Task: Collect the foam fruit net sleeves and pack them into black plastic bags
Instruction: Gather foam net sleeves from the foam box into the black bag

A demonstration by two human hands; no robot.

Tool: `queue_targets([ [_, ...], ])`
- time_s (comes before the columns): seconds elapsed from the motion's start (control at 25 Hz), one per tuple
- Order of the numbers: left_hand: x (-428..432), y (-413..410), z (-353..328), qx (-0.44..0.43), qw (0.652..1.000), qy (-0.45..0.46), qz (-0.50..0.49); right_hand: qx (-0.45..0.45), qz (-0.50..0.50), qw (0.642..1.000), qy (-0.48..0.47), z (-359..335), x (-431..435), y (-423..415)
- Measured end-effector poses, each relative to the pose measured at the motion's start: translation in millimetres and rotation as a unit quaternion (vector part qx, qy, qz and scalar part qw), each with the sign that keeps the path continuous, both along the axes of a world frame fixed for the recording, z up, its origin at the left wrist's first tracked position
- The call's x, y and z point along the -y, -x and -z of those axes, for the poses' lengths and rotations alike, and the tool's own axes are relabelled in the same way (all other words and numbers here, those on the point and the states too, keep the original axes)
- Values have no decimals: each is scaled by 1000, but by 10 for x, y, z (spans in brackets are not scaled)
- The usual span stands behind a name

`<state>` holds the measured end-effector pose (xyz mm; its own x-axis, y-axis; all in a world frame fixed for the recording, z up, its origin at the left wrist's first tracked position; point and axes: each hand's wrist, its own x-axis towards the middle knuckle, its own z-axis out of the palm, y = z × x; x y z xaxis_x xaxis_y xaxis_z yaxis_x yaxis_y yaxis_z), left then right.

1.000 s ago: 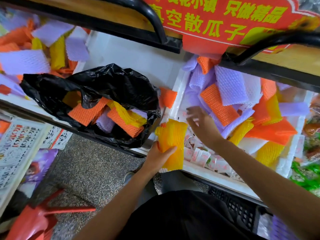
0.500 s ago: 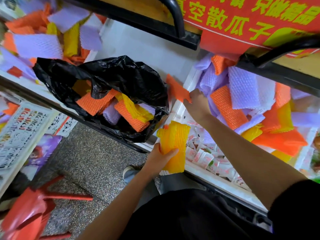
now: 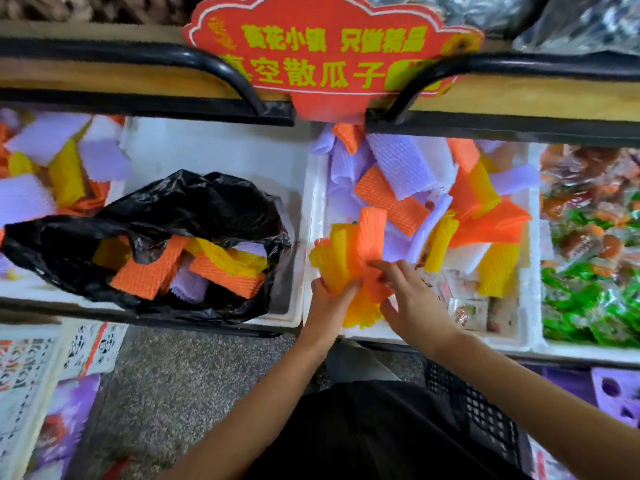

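My left hand (image 3: 327,299) grips a small stack of yellow foam net sleeves (image 3: 337,251) at the front of a white foam box (image 3: 313,188). My right hand (image 3: 412,299) pinches an orange sleeve (image 3: 372,233) and lays it against that stack. Behind them the box holds a loose pile of purple, orange and yellow sleeves (image 3: 401,168). To the left, an open black plastic bag (image 3: 194,209) lies in another white box, with orange, yellow and purple sleeves inside it (image 3: 221,268).
More sleeves (image 3: 59,168) are piled at the far left. Packaged snacks (image 3: 588,237) fill the box on the right. A red sign (image 3: 329,57) and black shelf rails (image 3: 145,109) hang above. Below are speckled floor, printed cartons (image 3: 31,368) and a black crate (image 3: 474,403).
My right hand pulled an orange sleeve from between the boxes and brought it down to the yellow stack in my left hand. The camera view swung left and up.
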<state>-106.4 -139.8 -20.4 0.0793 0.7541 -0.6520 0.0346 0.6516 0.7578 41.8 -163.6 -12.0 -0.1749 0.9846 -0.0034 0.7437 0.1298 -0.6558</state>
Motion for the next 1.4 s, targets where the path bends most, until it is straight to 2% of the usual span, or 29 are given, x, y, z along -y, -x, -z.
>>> queue_targets([
  [0.16,52,103,-304,24,990,-139,-12,-21,20,999,32,-225,110,200],
  [0.28,71,412,-561,40,959,-280,-31,-127,-1,992,12,-429,149,494],
  [0.4,143,873,-689,40,931,-363,-12,-199,-11,980,-18,-568,113,949],
  [0.56,280,1536,-602,-33,909,-414,31,-235,28,970,-58,-572,-103,1684],
  [0.72,350,1997,-622,-83,896,-429,82,-266,100,958,-26,-570,-337,2199],
  [0.84,227,2446,-609,-156,877,-445,91,-193,78,978,-15,-558,-464,2338],
  [0.96,-49,3057,-634,-245,855,-455,-41,-66,-14,998,-14,-521,-511,2368],
  [1.04,-330,3469,-602,-327,850,-401,-97,37,-87,995,-18,-496,-512,2378],
  [1.08,-463,3625,-612,-346,865,-351,-94,90,-121,988,-14,-488,-521,2393],
  [1.12,-615,3767,-569,-331,886,-317,-77,135,-155,978,-13,-485,-532,2424],
  [1.24,-799,3874,-574,-175,965,-184,-58,235,-236,943,-2,-498,-626,2596],
  [1.28,-809,3842,-576,-129,978,-153,-63,269,-239,933,26,-535,-701,2636],
  [1.32,-784,3798,-623,-126,979,-148,-68,296,-225,926,59,-597,-787,2660],
  [1.4,-714,3798,-641,-117,972,-184,-81,320,-150,928,113,-727,-988,2640],
])
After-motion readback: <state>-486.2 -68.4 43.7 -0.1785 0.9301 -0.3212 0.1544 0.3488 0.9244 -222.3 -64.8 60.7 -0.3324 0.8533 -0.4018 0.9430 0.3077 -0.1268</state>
